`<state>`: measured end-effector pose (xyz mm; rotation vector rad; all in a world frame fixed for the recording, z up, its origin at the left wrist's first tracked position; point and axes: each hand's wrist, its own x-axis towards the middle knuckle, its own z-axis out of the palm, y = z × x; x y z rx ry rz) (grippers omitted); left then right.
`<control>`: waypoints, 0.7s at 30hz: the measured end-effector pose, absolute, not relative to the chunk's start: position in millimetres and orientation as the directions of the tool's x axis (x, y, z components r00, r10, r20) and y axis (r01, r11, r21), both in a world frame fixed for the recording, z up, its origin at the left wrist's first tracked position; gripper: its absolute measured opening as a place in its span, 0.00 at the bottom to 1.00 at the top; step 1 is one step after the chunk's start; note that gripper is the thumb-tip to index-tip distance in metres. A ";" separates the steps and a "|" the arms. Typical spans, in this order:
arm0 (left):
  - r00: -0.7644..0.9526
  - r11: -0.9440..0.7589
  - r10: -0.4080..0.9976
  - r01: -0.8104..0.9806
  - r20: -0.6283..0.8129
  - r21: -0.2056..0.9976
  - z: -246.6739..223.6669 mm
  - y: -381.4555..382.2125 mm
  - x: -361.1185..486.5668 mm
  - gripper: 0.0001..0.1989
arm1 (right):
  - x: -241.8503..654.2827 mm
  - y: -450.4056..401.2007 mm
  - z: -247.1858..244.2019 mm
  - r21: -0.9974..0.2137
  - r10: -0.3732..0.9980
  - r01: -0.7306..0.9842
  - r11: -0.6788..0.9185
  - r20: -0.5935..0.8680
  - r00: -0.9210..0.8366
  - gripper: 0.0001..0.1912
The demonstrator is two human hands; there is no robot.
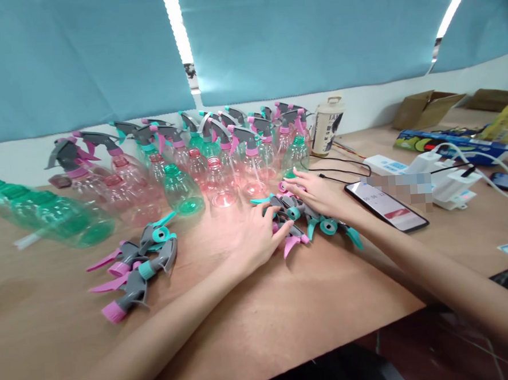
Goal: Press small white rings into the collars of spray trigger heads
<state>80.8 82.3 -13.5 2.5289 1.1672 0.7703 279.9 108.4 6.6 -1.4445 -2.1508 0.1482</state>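
Several spray heads (294, 213) to the right, under a curled left hand (258, 235) of uncertain grip and a spread, empty-looking right hand (313, 192), likely light, stiff, slick, best pinched by grey bodies (298, 231).

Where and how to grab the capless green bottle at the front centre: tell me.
Probably just under the neck, coming from the near side with the left hand. The green bottle stands upright and narrows toward the top, so it should be easier to wrap there than lower down. A pink bottle stands close on its right; bare tabletop lies in front.
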 end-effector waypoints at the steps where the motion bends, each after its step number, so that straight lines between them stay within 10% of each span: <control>1: 0.533 -0.644 0.765 0.629 0.362 0.435 -13.1 81.9 79.4 0.19 | 279.0 115.8 6.7 -0.375 0.886 0.826 0.420 0.366 -0.285 0.26; 21: 0.505 -0.603 0.796 0.617 0.333 0.505 11.1 24.3 8.3 0.20 | 219.5 83.5 27.8 -0.316 0.786 0.779 0.542 0.519 -0.336 0.15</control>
